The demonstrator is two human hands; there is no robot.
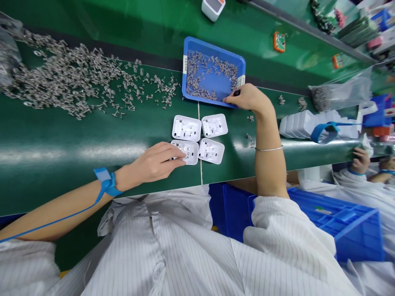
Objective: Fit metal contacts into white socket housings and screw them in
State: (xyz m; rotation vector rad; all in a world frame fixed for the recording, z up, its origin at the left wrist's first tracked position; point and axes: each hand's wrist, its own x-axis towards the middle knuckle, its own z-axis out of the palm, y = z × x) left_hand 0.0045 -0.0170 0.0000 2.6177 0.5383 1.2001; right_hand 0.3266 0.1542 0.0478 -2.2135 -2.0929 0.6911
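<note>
Four white plastic housings lie open side up on the green bench. My left hand [158, 161] reaches over the lower left housing [193, 153], its fingertips pressed together inside it; anything between them is too small to make out. Beside it are the lower right housing [211, 151], the upper left housing [187, 128] and the upper right housing [214, 125]. At the near right corner of a blue tray [212, 46] of small metal parts [202, 65], my right hand [247, 98] is closed around a black-ended item, mostly hidden by the fingers.
Loose metal parts [74, 78] spread over the left of the bench [61, 144]. Stacked white housings [305, 124] and a plastic bag [342, 94] stand at the right. A blue crate [345, 218] is below the bench edge. Another person's hand [360, 160] shows far right.
</note>
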